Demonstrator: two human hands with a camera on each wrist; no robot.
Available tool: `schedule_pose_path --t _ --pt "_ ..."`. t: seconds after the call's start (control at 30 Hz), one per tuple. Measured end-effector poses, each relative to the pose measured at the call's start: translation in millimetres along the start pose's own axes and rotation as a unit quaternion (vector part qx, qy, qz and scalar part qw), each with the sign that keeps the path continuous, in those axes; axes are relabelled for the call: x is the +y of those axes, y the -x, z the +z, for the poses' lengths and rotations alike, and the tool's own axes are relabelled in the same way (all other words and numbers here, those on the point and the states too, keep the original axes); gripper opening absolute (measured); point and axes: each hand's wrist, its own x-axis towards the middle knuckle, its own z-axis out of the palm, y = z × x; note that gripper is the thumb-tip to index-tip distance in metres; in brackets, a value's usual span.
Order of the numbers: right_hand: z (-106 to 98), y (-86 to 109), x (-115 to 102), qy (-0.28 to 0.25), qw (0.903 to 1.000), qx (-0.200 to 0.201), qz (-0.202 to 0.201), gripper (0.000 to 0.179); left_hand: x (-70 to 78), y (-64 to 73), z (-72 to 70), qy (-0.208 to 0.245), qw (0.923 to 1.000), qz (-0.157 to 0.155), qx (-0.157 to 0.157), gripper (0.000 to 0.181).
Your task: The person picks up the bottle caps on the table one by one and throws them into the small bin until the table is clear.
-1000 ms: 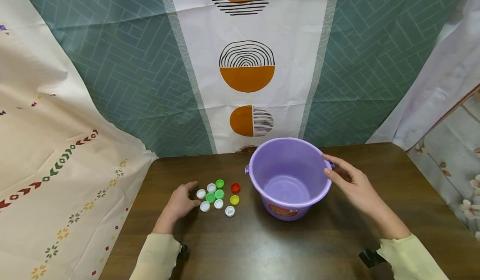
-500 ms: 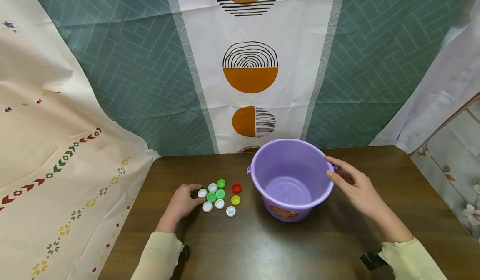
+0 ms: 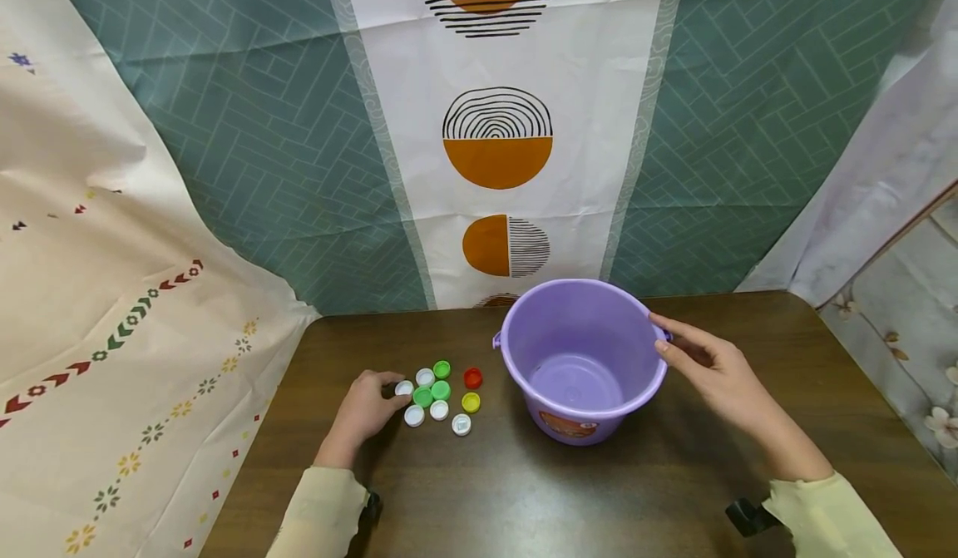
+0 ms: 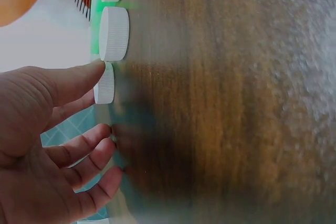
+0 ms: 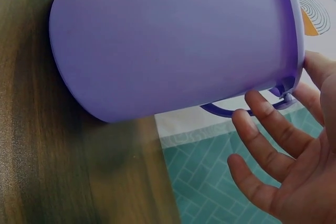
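Observation:
My left hand (image 3: 365,412) is at the left of a cluster of bottle caps. Between its thumb and index finger it pinches a white bottle cap (image 4: 105,83), low against the tabletop; the other fingers are spread. Right beside the thumb is another white cap (image 3: 414,415). Green caps (image 3: 422,397), more white ones, a red cap (image 3: 472,377) and a yellow cap (image 3: 471,402) lie close by. My right hand (image 3: 714,379) touches the right rim of a purple bucket (image 3: 576,412) with thumb and index fingertips, the other fingers spread loosely near the handle (image 5: 220,110).
The bucket stands upright on a dark wooden table (image 3: 569,508), right of the caps. No cap shows inside it. A patterned green and white cloth (image 3: 359,209) hangs behind the table's back edge, and a cream cloth (image 3: 187,392) drapes along the left.
The left hand has moved slightly right, and its thumb and index finger have come together on the white cap. The right hand has stayed at the bucket rim.

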Motion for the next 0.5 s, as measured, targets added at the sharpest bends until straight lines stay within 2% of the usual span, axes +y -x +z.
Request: schedule_pose_path --t 0.5 --pt "-2.3 -3.0 0.8 0.007 1.0 -0.005 0.005 0.042 -3.6 0.0 2.0 0.001 0.9995 -0.018 0.026 0.033"
